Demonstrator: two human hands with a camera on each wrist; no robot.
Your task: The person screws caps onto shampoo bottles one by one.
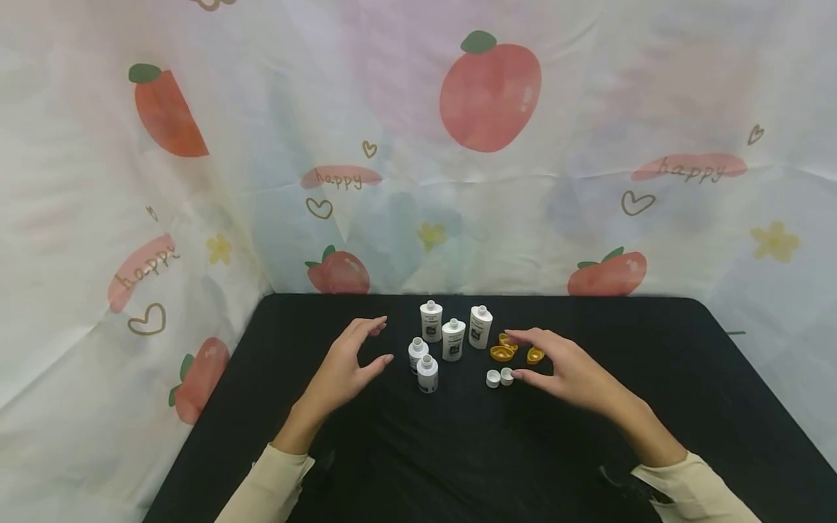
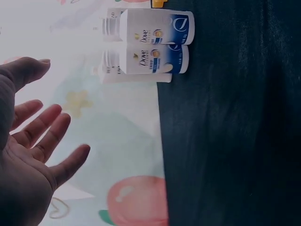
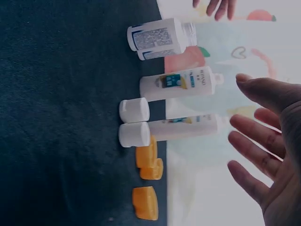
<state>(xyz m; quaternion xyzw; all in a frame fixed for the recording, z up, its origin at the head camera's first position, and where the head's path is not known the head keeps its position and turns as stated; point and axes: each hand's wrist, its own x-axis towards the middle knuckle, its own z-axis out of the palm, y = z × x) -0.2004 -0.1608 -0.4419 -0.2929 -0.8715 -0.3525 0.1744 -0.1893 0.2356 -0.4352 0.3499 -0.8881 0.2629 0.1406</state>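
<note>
My left hand (image 1: 343, 369) hovers left of the bottles, fingers apart and holding nothing. Closest to it are two small uncapped Dove bottles (image 1: 428, 375), white with blue near the base in the left wrist view. Behind them stand three taller, flat white bottles (image 1: 453, 341), also without caps. On the other side, my right hand (image 1: 570, 369) is held over the caps with thumb and fingers spread and nothing between them. Two white caps (image 3: 134, 134) sit side by side near its thumb. Three yellow caps (image 3: 145, 203) lie under and beside its fingers.
A black cloth (image 1: 405, 457) covers the table, whose far edge runs just behind the tall bottles. Hanging fabric printed with fruit (image 1: 490, 98) rises behind the table and along its left side.
</note>
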